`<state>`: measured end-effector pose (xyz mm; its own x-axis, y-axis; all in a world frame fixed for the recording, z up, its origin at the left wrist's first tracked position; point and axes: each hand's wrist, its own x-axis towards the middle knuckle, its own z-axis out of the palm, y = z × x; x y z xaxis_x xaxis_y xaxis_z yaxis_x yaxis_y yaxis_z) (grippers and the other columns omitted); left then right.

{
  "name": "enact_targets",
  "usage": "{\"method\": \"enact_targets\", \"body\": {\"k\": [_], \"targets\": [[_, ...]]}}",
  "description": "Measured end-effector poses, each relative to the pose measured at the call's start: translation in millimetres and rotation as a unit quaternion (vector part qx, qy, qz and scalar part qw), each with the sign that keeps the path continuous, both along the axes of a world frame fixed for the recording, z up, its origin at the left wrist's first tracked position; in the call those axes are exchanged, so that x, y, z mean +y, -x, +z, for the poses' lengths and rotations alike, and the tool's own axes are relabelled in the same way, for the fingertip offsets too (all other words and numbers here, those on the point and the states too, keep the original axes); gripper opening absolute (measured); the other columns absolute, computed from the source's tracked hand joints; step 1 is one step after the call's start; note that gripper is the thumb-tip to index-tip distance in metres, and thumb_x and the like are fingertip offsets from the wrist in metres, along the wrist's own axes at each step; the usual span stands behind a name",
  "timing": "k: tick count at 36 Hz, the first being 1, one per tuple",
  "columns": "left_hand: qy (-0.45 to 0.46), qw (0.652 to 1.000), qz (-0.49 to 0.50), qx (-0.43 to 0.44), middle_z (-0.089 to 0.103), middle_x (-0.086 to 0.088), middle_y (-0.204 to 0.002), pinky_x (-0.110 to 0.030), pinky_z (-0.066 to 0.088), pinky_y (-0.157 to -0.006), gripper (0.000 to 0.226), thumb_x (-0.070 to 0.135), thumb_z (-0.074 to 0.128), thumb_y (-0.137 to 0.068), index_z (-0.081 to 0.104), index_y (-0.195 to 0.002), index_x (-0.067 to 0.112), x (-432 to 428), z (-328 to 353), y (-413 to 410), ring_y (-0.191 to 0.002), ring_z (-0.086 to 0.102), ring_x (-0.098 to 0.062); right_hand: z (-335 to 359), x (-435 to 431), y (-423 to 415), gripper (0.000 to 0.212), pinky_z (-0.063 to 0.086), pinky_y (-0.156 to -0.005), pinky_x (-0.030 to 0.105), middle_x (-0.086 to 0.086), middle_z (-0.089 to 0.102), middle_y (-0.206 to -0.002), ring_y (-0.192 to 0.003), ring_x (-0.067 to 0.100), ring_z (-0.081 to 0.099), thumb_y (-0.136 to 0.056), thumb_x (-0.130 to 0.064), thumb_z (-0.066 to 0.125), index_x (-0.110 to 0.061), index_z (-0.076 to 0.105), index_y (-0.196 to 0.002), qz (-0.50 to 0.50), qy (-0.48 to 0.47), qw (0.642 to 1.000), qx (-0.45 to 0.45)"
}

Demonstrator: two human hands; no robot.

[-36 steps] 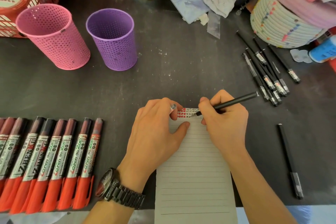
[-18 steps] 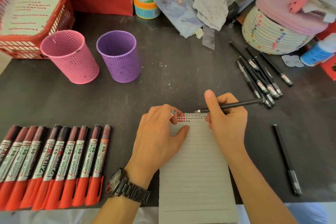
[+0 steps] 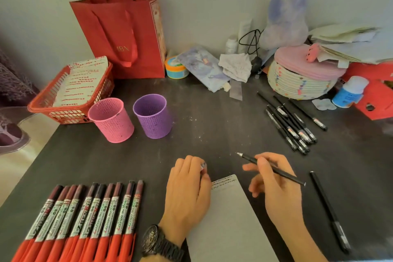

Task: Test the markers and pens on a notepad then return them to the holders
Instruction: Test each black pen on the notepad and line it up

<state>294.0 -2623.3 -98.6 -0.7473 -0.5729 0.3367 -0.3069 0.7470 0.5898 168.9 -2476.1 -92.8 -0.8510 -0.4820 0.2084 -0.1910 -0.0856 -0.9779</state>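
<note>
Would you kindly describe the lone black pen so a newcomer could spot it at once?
Find the notepad on the dark table. Right of it, past the right hand, one black pen lies alone and unheld, apart from the cluster of pens farther back.

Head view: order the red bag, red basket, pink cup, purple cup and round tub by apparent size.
1. red bag
2. red basket
3. pink cup and purple cup: too alike to rank
4. round tub, though it sits farther back than the cups
</note>
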Motion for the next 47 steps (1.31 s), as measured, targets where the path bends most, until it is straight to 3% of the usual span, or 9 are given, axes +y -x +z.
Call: {"method": "enact_targets", "body": {"k": [5,9,13,18,24,28,31,36,47], "targets": [[-0.058,0.997,0.016,0.043,0.042,0.016,-0.081,-0.026,0.036,-0.066,0.013,0.021,0.037,-0.087,0.036,-0.081,0.033,-0.7,-1.9,-3.7,-0.079,0.045,-0.012,-14.4,19.4,-13.9,0.025,0.051,-0.079,0.016,-0.018,0.07,-0.104,-0.094,0.007,0.068,-0.092,-0.049,0.062,-0.038,0.068,-0.114,0.065,-0.151,0.974,0.157],[-0.062,0.996,0.018,0.059,0.045,0.017,-0.082,-0.025,0.036,-0.068,0.015,0.022,0.036,-0.092,0.042,-0.084,0.033,-1.8,-4.3,-5.5,-0.08,0.047,-0.013,-18.6,21.9,-19.4,0.028,0.04,-0.093,0.02,-0.036,0.056,-0.113,-0.11,-0.006,0.053,-0.086,-0.046,0.068,-0.048,0.06,-0.113,0.088,-0.309,0.905,0.28],[-0.051,0.997,0.025,0.057,0.05,0.021,-0.09,-0.021,0.037,-0.071,0.024,0.033,0.029,-0.099,0.051,-0.09,0.035,-2.2,-5.0,-5.2,-0.082,0.051,-0.009,-16.7,12.4,-21.3,0.026,0.051,-0.089,0.037,-0.016,0.068,-0.103,-0.103,0.014,0.063,-0.085,-0.036,0.077,-0.033,0.065,-0.108,0.054,-0.344,0.876,0.335],[-0.018,0.999,0.022,0.021,0.049,0.034,-0.088,-0.018,0.037,-0.07,0.035,0.041,0.026,-0.101,0.059,-0.108,0.035,-1.3,-5.0,-2.4,-0.084,0.05,-0.003,-20.8,5.4,-23.3,0.022,0.049,-0.087,0.037,-0.011,0.069,-0.097,-0.102,0.018,0.063,-0.088,-0.035,0.074,-0.029,0.068,-0.107,0.013,-0.362,0.868,0.341],[-0.005,1.0,0.017,-0.019,0.042,0.039,-0.088,-0.009,0.035,-0.065,0.039,0.048,0.034,-0.1,0.051,-0.133,0.038,-1.7,-7.1,-1.1,-0.086,0.048,-0.002,-13.1,4.3,-19.3,0.039,0.044,-0.082,0.014,-0.026,0.062,-0.104,-0.1,0.003,0.061,-0.097,-0.06,0.037,-0.041,0.057,-0.125,0.009,-0.221,0.958,0.18],[-0.024,0.999,0.023,-0.015,0.049,0.043,-0.099,-0.009,0.038,-0.069,0.031,0.051,0.042,-0.095,0.047,-0.126,0.048,-2.0,-8.5,0.4,-0.088,0.049,0.001,-2.4,-0.5,-13.2,0.034,0.053,-0.063,0.023,0.001,0.068,-0.088,-0.063,0.015,0.062,-0.101,-0.053,0.043,-0.034,0.065,-0.117,0.027,-0.037,0.999,-0.011],[-0.056,0.998,0.028,-0.016,0.055,0.027,-0.091,-0.019,0.046,-0.069,0.02,0.057,0.046,-0.091,0.042,-0.11,0.049,-5.0,-13.8,-0.3,-0.088,0.052,0.002,-1.9,-5.2,-11.5,0.02,0.047,-0.053,0.033,0.014,0.067,-0.079,-0.053,0.023,0.054,-0.103,-0.025,0.045,-0.018,0.062,-0.097,0.008,0.039,0.992,-0.123],[-0.062,0.997,0.038,-0.017,0.05,0.023,-0.083,-0.013,0.039,-0.065,0.017,0.052,0.056,-0.09,0.047,-0.105,0.049,-6.1,-16.9,-0.7,-0.086,0.052,0.0,-8.2,-5.1,-11.2,0.028,0.046,-0.05,0.029,0.021,0.068,-0.072,-0.051,0.023,0.052,-0.099,-0.029,0.051,-0.012,0.061,-0.079,-0.033,0.062,0.988,-0.138],[-0.069,0.997,0.024,0.023,0.054,0.031,-0.104,-0.022,0.049,-0.069,0.017,0.045,0.062,-0.087,0.054,-0.102,0.045,-8.0,-17.0,-0.9,-0.092,0.054,-0.002,-10.1,-4.3,-10.2,0.036,0.045,-0.049,0.027,0.016,0.063,-0.061,-0.05,0.023,0.052,-0.104,-0.012,0.046,-0.016,0.063,-0.072,-0.016,0.063,0.99,-0.129]]}}
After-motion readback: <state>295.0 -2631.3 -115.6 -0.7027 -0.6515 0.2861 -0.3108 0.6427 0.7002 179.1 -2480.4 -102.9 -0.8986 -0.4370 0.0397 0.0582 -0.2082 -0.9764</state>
